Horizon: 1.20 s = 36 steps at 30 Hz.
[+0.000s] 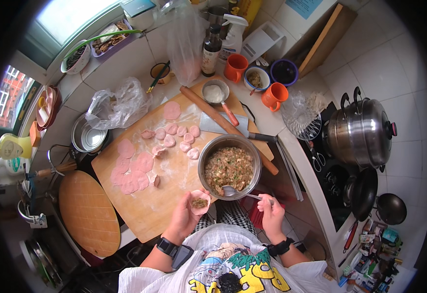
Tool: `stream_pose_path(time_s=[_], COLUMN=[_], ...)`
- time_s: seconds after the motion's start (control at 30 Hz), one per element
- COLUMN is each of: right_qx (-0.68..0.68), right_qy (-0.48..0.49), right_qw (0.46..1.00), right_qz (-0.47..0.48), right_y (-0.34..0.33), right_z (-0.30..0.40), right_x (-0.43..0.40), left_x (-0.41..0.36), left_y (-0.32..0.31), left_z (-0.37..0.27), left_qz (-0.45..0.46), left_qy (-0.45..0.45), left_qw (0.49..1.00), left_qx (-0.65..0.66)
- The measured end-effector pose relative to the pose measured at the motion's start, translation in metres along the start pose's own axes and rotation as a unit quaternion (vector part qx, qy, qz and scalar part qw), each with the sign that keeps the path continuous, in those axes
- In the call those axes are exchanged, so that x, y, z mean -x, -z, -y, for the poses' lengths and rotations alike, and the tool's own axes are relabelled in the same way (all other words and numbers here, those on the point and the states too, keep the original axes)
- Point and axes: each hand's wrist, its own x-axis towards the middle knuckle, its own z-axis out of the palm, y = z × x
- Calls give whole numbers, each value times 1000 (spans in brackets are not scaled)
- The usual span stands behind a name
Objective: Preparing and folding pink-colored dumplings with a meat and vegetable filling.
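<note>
My left hand holds a pink dough wrapper with a dab of filling at its middle. My right hand grips the handle of a metal spoon, whose bowl lies in the minced filling of a steel pot. The pot stands at the right edge of a floured wooden board. On the board lie overlapping flat pink wrappers, several small pink dough pieces, and a few folded dumplings. One round wrapper lies apart near the back.
Behind the pot, a rolling pin lies over a cleaver, beside a small flour pan. Orange mugs, a dark bottle and bowls stand behind. A large steamer pot stands on the right; a round wooden board lies left.
</note>
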Motion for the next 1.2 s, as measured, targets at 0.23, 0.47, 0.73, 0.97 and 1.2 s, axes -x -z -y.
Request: stream_pose_path(time_s=[0.23, 0.47, 0.73, 0.97, 1.2], right_qx=[-46, 159, 248, 219, 226], right_qy=[11, 353, 505, 521, 521], right_qw=[999, 918, 811, 813, 809], right_qz=[-13, 82, 159, 140, 150], right_y=[1, 13, 22, 24, 22], right_z=[52, 74, 66, 79, 82], right_x=[11, 25, 28, 29, 28], left_x=[-7, -2, 11, 18, 19], left_y=[-18, -59, -79, -90, -94], left_z=[1, -9, -16, -18, -15], left_qz=[41, 69, 85, 65, 60], left_qy=[26, 47, 37, 10, -13], left_qw=[998, 996, 994, 996, 996], left_qx=[-33, 18, 57, 66, 68])
